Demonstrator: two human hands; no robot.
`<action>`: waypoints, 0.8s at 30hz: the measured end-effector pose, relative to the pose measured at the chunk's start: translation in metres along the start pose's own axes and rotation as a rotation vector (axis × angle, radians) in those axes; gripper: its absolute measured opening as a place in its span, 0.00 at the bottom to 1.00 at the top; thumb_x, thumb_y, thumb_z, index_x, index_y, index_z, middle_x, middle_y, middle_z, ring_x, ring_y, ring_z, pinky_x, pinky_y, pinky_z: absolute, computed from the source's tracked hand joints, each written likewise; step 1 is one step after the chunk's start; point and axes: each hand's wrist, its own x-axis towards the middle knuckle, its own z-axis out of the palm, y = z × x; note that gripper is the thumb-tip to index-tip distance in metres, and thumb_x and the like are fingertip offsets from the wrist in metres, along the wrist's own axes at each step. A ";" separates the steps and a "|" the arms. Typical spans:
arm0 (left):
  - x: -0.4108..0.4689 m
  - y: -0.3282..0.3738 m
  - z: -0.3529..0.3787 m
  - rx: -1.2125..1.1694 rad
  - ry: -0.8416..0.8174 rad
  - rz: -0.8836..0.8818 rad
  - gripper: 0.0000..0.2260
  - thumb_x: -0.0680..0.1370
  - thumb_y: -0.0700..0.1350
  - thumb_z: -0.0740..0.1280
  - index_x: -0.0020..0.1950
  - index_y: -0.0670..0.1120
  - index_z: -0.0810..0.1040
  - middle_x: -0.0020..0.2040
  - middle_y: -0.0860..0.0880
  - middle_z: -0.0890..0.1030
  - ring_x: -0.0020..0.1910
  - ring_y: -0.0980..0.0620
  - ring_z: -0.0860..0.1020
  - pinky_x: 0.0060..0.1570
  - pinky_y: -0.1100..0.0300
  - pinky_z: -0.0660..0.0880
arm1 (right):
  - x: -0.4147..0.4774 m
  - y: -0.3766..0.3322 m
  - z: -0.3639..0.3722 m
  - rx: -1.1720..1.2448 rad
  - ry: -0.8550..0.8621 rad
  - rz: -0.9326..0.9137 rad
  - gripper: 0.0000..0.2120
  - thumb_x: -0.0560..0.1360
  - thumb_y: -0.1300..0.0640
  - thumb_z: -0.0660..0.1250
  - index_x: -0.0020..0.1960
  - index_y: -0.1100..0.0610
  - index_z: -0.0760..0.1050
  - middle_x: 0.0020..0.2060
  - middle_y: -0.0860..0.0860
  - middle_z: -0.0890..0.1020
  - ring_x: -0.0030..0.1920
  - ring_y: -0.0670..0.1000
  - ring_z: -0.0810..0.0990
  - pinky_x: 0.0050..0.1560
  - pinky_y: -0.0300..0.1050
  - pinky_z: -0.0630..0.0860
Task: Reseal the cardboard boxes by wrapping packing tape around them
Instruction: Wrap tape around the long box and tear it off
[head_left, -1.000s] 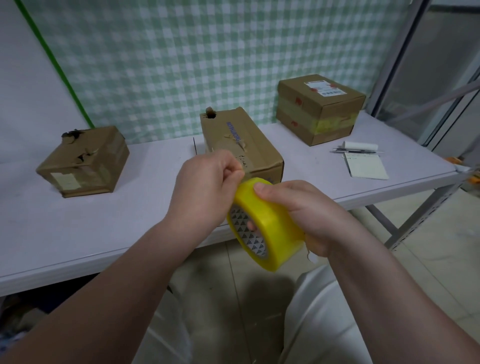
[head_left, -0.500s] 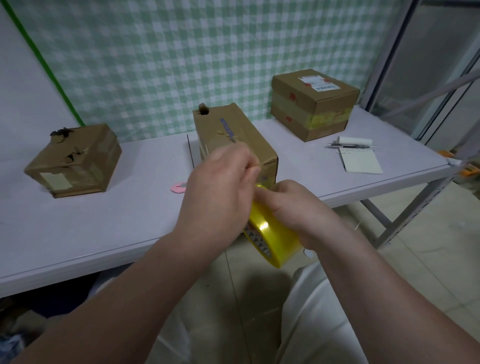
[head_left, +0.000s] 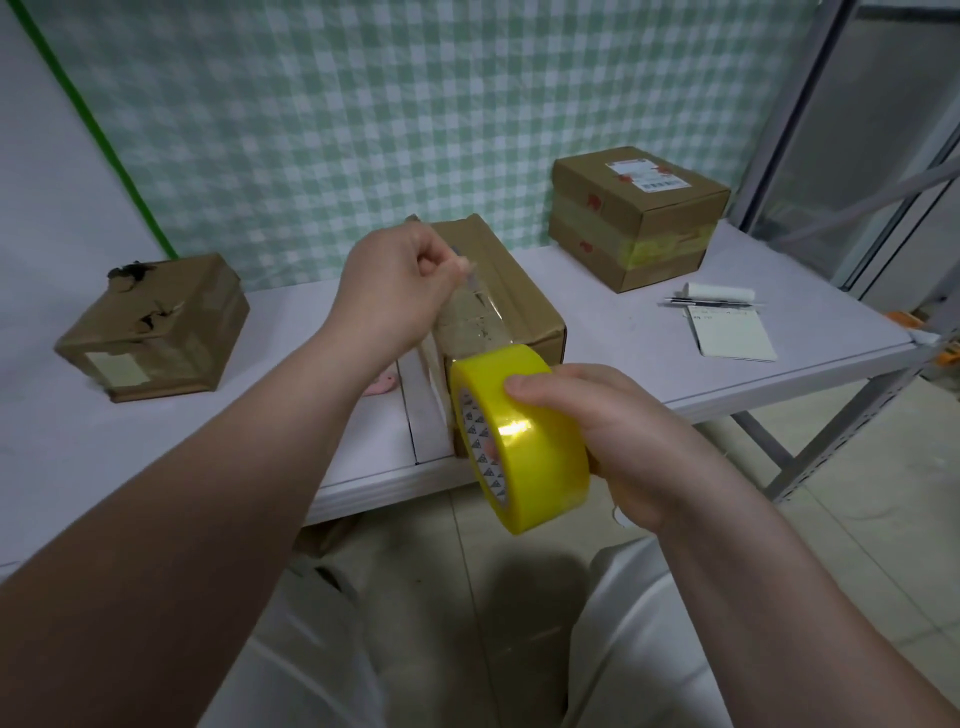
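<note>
My right hand (head_left: 618, 431) grips a yellow roll of packing tape (head_left: 524, 436) in front of the table edge. My left hand (head_left: 400, 291) pinches the free end of the tape strip (head_left: 475, 312), pulled up and away from the roll. Directly behind the strip lies a long cardboard box (head_left: 519, 291), partly hidden by my hands. A torn, dented box (head_left: 156, 325) sits at the left. A box with a shipping label and yellow tape round it (head_left: 639, 218) stands at the back right.
The white table (head_left: 613, 338) carries a notepad (head_left: 732, 332) with a pen and a white roll (head_left: 719, 293) at the right, and a small pink object (head_left: 382, 382) by my left wrist. A metal rack frame (head_left: 810, 119) stands at the right. Tiled floor lies below.
My left hand has lifted away from the roll and drawn out a length of clear tape. The roll has turned and sits a little lower in my right hand.
</note>
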 end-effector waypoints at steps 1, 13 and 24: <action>0.003 -0.003 0.002 0.002 -0.019 -0.009 0.12 0.77 0.45 0.68 0.34 0.51 0.72 0.29 0.52 0.70 0.29 0.56 0.68 0.34 0.62 0.67 | 0.000 0.000 0.000 -0.001 0.010 -0.009 0.07 0.76 0.55 0.66 0.41 0.56 0.77 0.27 0.48 0.82 0.28 0.43 0.81 0.26 0.32 0.73; 0.017 -0.026 0.016 0.135 -0.029 0.075 0.12 0.77 0.46 0.67 0.34 0.52 0.72 0.30 0.55 0.72 0.30 0.59 0.70 0.31 0.71 0.65 | 0.013 -0.003 0.011 -0.165 0.253 -0.004 0.23 0.76 0.44 0.65 0.48 0.66 0.75 0.48 0.65 0.81 0.48 0.64 0.82 0.49 0.59 0.79; 0.039 -0.045 0.021 0.140 -0.177 0.057 0.09 0.77 0.47 0.67 0.37 0.49 0.74 0.32 0.53 0.73 0.32 0.56 0.70 0.34 0.62 0.68 | 0.021 -0.007 0.023 -0.063 0.282 0.015 0.22 0.73 0.40 0.66 0.46 0.61 0.77 0.48 0.63 0.82 0.51 0.64 0.81 0.55 0.64 0.77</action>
